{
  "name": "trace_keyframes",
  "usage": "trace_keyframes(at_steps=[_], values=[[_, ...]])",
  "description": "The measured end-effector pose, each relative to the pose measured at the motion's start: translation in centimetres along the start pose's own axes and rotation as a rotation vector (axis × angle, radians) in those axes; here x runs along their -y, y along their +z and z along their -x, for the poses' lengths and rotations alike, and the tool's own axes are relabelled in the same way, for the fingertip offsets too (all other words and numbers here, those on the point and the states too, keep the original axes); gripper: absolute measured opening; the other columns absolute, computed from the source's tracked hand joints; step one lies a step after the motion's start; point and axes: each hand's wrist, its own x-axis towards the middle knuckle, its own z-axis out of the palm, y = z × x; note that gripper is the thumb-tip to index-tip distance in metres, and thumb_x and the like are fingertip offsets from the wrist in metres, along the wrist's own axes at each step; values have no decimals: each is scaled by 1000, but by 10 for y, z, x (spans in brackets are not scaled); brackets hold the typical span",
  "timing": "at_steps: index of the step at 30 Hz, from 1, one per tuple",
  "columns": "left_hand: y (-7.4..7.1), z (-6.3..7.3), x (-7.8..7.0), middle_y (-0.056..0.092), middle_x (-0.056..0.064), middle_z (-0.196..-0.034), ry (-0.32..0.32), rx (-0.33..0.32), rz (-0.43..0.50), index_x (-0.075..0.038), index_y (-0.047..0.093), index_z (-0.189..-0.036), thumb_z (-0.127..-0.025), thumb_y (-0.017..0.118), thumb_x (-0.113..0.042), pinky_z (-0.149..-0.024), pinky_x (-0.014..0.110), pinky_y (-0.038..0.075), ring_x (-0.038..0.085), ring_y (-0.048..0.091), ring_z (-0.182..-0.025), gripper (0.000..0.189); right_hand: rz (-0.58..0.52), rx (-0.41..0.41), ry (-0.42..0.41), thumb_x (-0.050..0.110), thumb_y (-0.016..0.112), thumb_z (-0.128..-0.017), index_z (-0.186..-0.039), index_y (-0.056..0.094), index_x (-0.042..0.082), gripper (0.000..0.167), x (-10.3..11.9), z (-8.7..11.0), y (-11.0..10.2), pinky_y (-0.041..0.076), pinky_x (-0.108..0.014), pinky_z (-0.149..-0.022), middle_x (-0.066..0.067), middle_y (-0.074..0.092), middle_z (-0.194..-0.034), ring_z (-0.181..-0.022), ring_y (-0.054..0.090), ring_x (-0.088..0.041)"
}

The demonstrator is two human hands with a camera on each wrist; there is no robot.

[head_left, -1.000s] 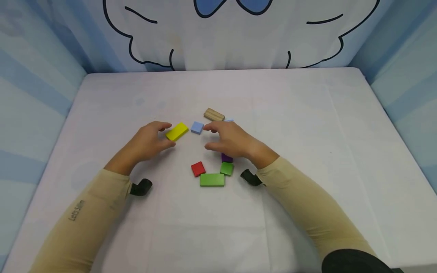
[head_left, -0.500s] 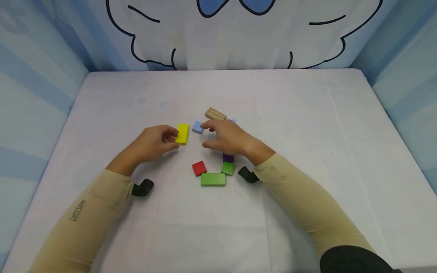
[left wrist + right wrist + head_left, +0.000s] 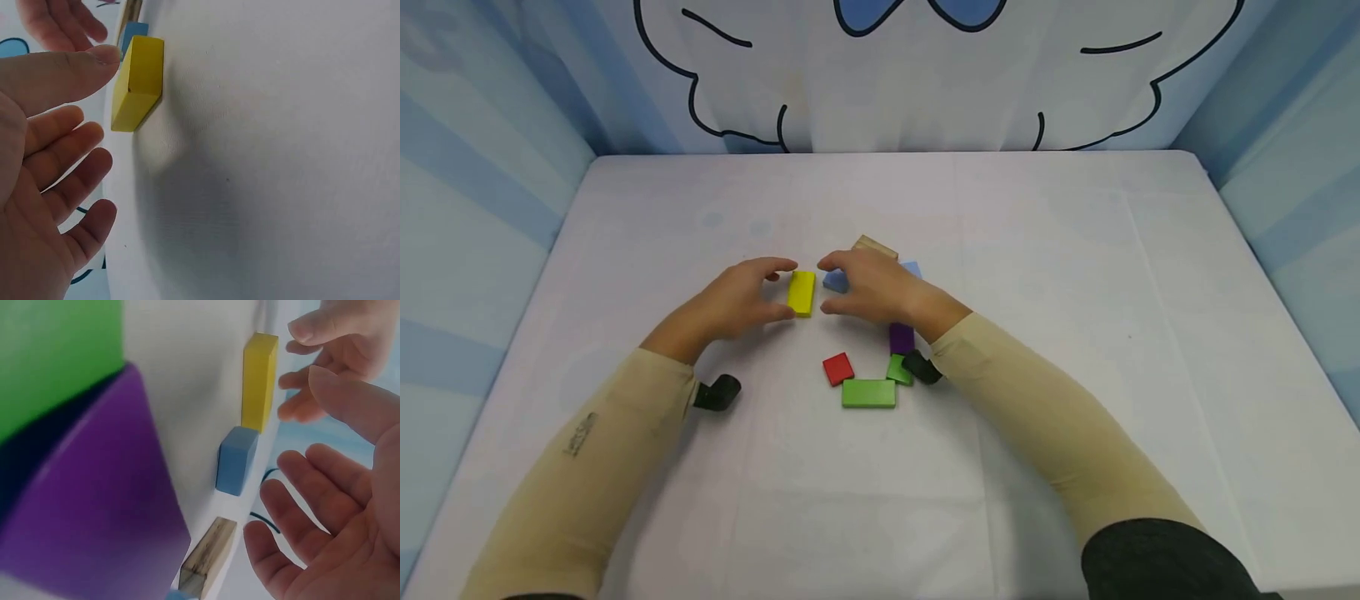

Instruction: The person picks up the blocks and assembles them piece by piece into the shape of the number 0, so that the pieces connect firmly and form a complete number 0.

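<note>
My left hand [image 3: 737, 298] is beside a yellow rectangular block [image 3: 801, 293], with thumb and fingers spread apart around its left side. The thumb tip is right at the block's near corner in the head view, and overlaps the block in the left wrist view. My right hand [image 3: 880, 287] reaches over a small blue block [image 3: 834, 282] with its fingers apart and nothing between them. It partly covers that block and a striped wooden block [image 3: 875, 243] behind. In the right wrist view the blue block [image 3: 237, 461] stands near one end of the yellow block [image 3: 259, 384].
Nearer the body, a red block [image 3: 838, 368], a long green block [image 3: 868, 393], a small green block [image 3: 897, 369] and a purple block [image 3: 901, 339] form a curve. Another blue block [image 3: 913, 268] shows behind the right hand. The white cloth-covered table [image 3: 1075, 250] meets patterned curtains.
The yellow block has turned from slanted to nearly straight away from the body. My left fingers have since spread off it. My right hand has moved left over the blue block.
</note>
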Motion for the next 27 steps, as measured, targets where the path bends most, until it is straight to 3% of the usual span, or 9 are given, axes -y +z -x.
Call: trace_keyframes(at_steps=[9, 15, 27], values=[[0, -6, 5, 48, 21, -143, 1, 29, 6, -7, 42, -151, -91, 75, -20, -109, 52, 37, 37, 43, -129, 69, 29, -9, -16, 30, 69, -94, -146, 50, 8, 60, 8, -13, 7, 39, -34, -109, -6, 56, -142, -128, 51, -22], [4, -10, 10, 48, 19, -143, 5, 26, 46, -7, 41, -151, -91, 75, -17, -109, 51, 38, 36, 43, -128, 69, 114, -10, 10, 33, 69, -93, -146, 51, 10, 61, 11, -21, 12, 41, -35, -107, -6, 59, -138, -123, 53, -24], [6, -14, 16, 44, 17, -148, 56, 44, 66, -5, 39, -152, -90, 76, -17, -111, 50, 36, 34, 43, -128, 74, 239, 12, 38, 36, 68, -94, -148, 49, 11, 63, 16, -25, 14, 36, -43, -111, -6, 56, -142, -134, 44, -29]])
